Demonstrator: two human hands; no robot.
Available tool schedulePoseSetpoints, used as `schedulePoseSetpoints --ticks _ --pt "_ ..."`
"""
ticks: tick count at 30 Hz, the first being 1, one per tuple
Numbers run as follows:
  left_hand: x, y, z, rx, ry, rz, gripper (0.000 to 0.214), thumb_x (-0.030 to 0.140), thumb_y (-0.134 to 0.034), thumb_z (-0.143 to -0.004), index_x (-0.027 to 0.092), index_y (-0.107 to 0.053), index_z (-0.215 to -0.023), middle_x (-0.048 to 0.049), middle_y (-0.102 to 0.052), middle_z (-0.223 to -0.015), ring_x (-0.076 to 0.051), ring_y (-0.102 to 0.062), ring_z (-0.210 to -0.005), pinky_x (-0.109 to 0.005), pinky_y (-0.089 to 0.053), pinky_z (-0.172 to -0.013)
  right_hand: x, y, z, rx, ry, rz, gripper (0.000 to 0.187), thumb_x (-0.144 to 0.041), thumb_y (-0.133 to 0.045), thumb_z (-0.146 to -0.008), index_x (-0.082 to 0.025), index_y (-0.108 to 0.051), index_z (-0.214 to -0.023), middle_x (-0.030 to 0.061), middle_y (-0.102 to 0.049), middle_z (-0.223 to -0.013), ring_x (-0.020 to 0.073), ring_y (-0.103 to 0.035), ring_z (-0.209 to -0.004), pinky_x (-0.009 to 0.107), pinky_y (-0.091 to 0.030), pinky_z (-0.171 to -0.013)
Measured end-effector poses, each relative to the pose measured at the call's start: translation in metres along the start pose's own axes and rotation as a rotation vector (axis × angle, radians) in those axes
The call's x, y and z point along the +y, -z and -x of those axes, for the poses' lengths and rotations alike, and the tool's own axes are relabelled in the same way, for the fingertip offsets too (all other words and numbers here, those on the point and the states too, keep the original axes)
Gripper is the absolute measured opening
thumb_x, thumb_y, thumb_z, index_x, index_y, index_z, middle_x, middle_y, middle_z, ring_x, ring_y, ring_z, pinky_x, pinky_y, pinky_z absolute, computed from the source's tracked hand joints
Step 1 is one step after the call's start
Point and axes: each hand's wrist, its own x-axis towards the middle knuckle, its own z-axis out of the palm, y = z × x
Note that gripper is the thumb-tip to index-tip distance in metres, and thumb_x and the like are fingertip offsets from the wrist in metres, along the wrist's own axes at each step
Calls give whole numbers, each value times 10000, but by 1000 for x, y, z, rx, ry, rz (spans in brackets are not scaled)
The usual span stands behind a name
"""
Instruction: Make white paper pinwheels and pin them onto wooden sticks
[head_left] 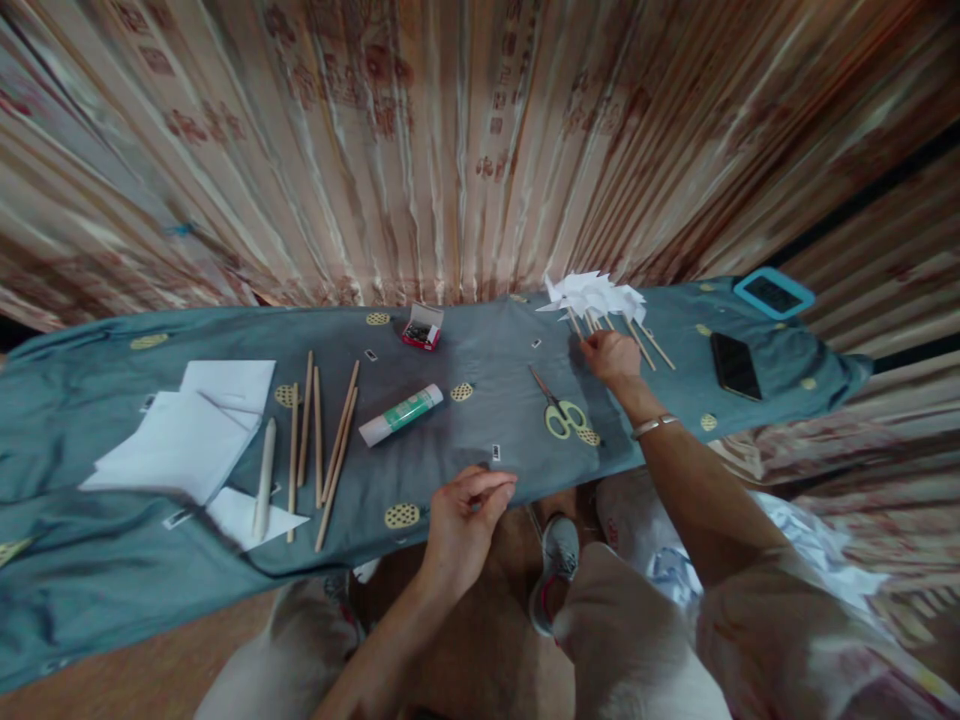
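My right hand (613, 358) is closed around the stick of a white paper pinwheel, at the left of a cluster of pinwheels (592, 295) lying side by side at the table's back edge. Their wooden sticks point toward me. My left hand (465, 520) hovers at the front edge, thumb and forefinger pinched together, with nothing visible between them. Scissors (559, 410) with yellow-green handles lie between the hands, blades pointing away. A glue stick (401, 415) with a green label rests left of centre. Behind it stands an open small red box (423, 328) of dark little pieces, too small to make out.
White paper sheets (172, 440) lie at the left, beside a white rod (265, 480) and several loose wooden sticks (318, 440). A black phone (736, 365) and a blue-framed device (774, 292) are at the right. A curtain (450, 150) hangs behind the cloth-covered table (495, 360).
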Motion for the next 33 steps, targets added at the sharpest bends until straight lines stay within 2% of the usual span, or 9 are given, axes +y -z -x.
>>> schedulePoseSetpoints --ticks 8,15,18,20,23,27,33 --pt "1 0 -1 -3 2 0 120 239 -676 -739 206 -788 -765 -24 -642 -696 -134 -561 -642 -234 -436 -612 1 -7 -6 -45 -23 10 350 -359 -490 -920 -123 -726 -1026 213 -721 -1019 348 -673 -1001 431 -511 -852" --pt "3 0 0 -2 9 12 112 230 -681 -737 210 -788 -762 -26 -644 -710 -134 -561 -646 -236 -435 -615 1 -4 -4 -30 -34 8 377 -406 -504 -907 -119 -728 -1007 202 -724 -997 339 -671 -997 396 -505 -843" --pt "4 0 0 -12 8 -9 114 227 -675 -750 205 -786 -761 -29 -652 -708 -140 -576 -656 -236 -443 -620 10 1 -8 0 -33 6 451 -443 -435 -935 -115 -716 -1065 209 -721 -1034 339 -667 -1020 392 -494 -860" --pt "5 1 0 -15 6 -16 115 232 -676 -751 203 -786 -760 -33 -660 -716 -143 -583 -662 -235 -449 -625 20 3 -13 28 -62 16 437 -381 -394 -954 -108 -702 -1101 223 -710 -1075 339 -663 -1038 404 -487 -875" --pt "5 2 0 -1 6 1 116 253 -687 -739 197 -788 -758 -39 -661 -714 -144 -580 -654 -236 -453 -614 38 3 -21 42 -125 33 374 -289 -428 -922 -85 -701 -1078 245 -706 -1069 344 -672 -1011 431 -496 -859" --pt "4 3 -1 23 8 7 117 263 -696 -719 191 -788 -733 -40 -648 -686 -139 -558 -627 -234 -438 -589 55 -6 -31 32 -151 36 384 -326 -492 -877 -52 -708 -1036 269 -706 -1042 369 -672 -995 457 -509 -853" --pt "1 5 -2 24 28 1 119 271 -697 -717 194 -787 -728 -38 -639 -693 -137 -555 -630 -235 -429 -593 60 -20 -38 48 -131 70 380 -233 -429 -882 -33 -697 -1064 288 -695 -1054 375 -668 -1012 470 -512 -865"
